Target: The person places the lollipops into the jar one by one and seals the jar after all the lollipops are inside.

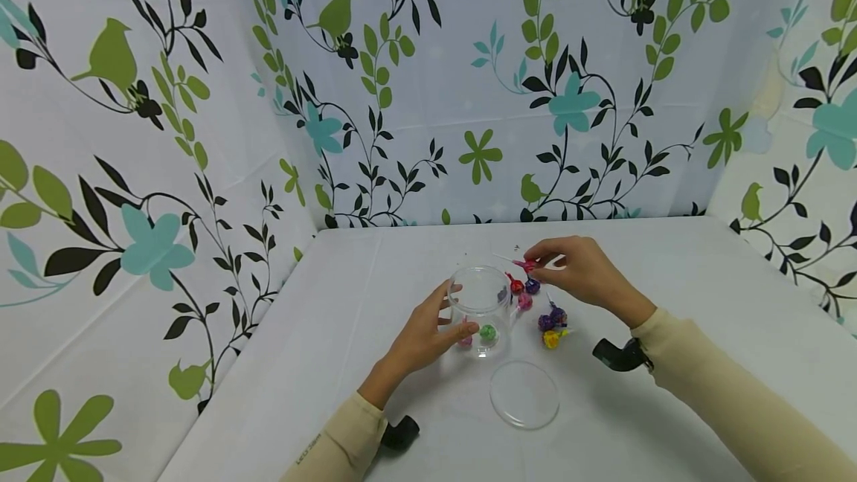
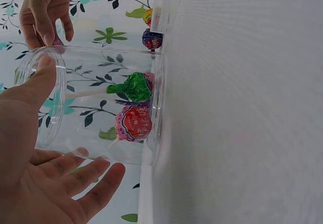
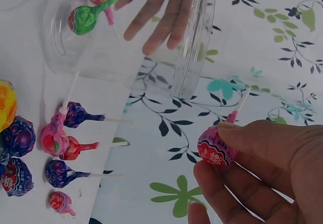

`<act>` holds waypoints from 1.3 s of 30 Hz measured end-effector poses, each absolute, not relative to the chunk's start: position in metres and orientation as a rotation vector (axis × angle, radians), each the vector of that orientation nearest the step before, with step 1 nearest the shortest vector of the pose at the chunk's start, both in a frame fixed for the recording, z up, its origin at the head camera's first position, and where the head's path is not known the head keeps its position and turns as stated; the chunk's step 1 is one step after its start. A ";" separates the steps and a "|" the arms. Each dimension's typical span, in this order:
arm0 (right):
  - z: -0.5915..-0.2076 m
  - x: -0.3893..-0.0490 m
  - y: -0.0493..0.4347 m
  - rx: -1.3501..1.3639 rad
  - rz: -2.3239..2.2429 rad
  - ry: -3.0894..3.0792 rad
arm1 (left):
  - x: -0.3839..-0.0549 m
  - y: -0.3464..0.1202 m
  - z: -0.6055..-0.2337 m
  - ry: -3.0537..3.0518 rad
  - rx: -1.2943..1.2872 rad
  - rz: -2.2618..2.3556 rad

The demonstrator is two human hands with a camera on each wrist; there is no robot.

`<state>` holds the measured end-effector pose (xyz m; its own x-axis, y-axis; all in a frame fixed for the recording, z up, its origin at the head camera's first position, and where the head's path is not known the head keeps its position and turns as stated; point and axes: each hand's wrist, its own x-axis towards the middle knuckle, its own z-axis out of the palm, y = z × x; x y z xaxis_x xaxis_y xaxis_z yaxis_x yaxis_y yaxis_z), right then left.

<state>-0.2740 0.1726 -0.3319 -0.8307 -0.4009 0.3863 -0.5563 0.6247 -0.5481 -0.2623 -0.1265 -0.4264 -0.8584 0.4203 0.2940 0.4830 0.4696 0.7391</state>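
A clear round jar [image 1: 497,316] stands uncovered on the white table, with my left hand [image 1: 416,335] gripping its side, thumb near and fingers behind. Inside it lie a green lollipop [image 2: 137,87], a pink-and-red lollipop [image 2: 133,123] and a dark-wrapped one partly hidden behind them. My right hand [image 1: 589,277] pinches another pink lollipop [image 3: 214,147] between thumb and fingers, above the table just right of the jar's mouth. The stick of that lollipop points toward the jar.
Beside the jar on the right are several loose lollipops: a red one [image 1: 517,286], a pink one [image 1: 525,301], purple ones [image 1: 557,316] and a yellow one [image 1: 551,339]. A clear round lid [image 1: 525,395] lies in front. Patterned cloth [image 1: 428,95] hangs behind the table.
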 end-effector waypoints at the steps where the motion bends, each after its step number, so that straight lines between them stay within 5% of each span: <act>1: -0.332 -0.274 0.171 0.787 1.000 -2.622 | -0.262 -0.126 -0.426 -2.634 -0.807 -1.362; 39: -0.336 -0.274 0.132 0.902 1.017 -2.577 | -0.262 -0.127 -0.426 -2.627 -0.820 -1.382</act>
<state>-0.2741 0.1323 -0.3358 -0.7852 -0.4615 0.4129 -0.6191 0.5704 -0.5397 -0.2617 -0.1273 -0.4257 -0.8562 0.4263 0.2918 0.4820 0.4560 0.7482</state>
